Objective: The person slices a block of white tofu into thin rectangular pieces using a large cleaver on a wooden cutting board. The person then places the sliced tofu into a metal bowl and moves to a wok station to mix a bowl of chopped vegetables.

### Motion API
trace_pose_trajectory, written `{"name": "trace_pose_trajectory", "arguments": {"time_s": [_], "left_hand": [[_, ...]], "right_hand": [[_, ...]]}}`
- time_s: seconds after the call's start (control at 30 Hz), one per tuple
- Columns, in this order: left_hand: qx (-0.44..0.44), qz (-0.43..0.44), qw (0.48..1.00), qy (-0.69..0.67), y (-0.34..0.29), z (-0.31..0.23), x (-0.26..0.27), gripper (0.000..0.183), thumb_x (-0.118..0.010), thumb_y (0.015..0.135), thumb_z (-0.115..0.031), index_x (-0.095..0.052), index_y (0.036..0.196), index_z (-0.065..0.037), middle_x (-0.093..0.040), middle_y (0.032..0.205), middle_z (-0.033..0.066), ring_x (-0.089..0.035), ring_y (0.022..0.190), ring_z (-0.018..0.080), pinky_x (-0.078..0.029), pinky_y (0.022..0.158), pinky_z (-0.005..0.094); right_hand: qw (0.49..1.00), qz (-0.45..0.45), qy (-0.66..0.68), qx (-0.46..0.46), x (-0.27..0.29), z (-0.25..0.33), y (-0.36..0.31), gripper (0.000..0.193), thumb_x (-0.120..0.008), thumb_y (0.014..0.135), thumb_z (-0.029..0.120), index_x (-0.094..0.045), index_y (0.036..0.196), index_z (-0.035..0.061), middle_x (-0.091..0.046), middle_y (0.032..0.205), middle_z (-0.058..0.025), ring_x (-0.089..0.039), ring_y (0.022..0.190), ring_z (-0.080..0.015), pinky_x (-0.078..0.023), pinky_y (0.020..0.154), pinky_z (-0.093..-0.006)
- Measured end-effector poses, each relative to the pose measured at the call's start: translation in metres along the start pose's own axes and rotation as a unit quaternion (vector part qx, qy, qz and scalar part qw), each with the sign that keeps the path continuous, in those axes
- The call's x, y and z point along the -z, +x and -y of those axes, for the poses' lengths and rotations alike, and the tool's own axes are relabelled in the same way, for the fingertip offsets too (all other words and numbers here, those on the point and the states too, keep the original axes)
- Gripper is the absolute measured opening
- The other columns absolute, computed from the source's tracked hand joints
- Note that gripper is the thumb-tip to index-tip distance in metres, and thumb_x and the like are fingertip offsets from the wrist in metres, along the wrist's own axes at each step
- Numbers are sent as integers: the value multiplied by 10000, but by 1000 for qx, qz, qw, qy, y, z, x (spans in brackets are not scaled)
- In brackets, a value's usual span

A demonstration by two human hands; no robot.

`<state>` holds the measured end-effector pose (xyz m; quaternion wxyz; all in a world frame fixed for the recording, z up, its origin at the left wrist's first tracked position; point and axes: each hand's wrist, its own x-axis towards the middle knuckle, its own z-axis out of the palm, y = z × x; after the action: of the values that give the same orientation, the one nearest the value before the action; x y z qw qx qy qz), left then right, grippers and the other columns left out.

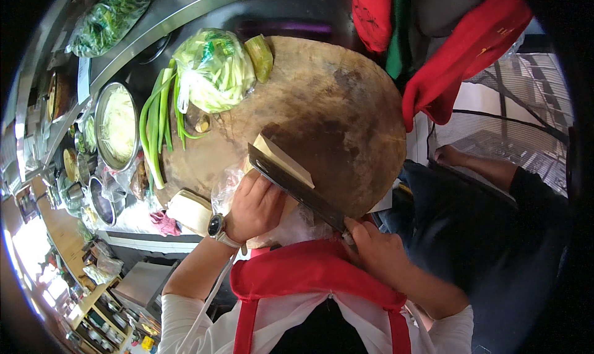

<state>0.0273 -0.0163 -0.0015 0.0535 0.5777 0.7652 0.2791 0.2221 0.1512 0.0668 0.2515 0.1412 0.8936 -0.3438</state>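
Note:
My right hand (376,247) grips the handle of a dark-bladed cleaver (303,193), which slants across the near part of a round wooden chopping board (365,106). My left hand (257,205), a watch on its wrist, has its fingers bent against the near side of the blade. They press on a pale block, perhaps tofu, mostly hidden beneath them. Just beyond the blade stands a pale, straight-sided slab (283,162), close against the steel. Crumpled clear plastic (228,190) lies around my left hand.
On the board's far left sit a bag of shredded greens (216,72), a green stem chunk (260,58), green onions (153,128) and a small ginger-like piece (202,124). Left are another pale block (189,211) and a bowl of white shreds (119,128). A person's arm (482,168) shows at right.

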Motion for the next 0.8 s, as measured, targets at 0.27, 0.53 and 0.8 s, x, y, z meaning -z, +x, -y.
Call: {"name": "trace_pose_trajectory", "arguments": {"time_s": [0.27, 0.53, 0.8], "left_hand": [[-4, -9, 1000, -8, -1, 3, -1, 340, -661, 622, -2, -601, 954, 36, -549, 1022, 159, -530, 937, 323, -461, 796, 375], [5, -9, 1000, -21, 1, 3, 1, 351, -660, 624, -10, -597, 966, 33, -537, 1048, 143, -522, 972, 316, -460, 807, 378], [16, -2, 999, -50, 3, 6, 4, 363, -650, 630, -16, -588, 982, 49, -531, 1058, 153, -522, 982, 317, -462, 818, 370]], "right_hand": [[1000, -1, 7, 6, -1, -2, 1, 475, -566, 820, 270, -429, 1222, 55, -572, 842, -161, -622, 610, -310, -502, 478, -397], [1000, 3, 18, 3, 1, -2, 3, 464, -569, 825, 282, -438, 1204, 50, -579, 895, -172, -621, 622, -334, -522, 520, -415], [999, 39, 6, -24, 11, 1, 16, 406, -605, 828, 266, -445, 1119, 33, -621, 832, -179, -637, 732, -313, -512, 610, -384]]}}
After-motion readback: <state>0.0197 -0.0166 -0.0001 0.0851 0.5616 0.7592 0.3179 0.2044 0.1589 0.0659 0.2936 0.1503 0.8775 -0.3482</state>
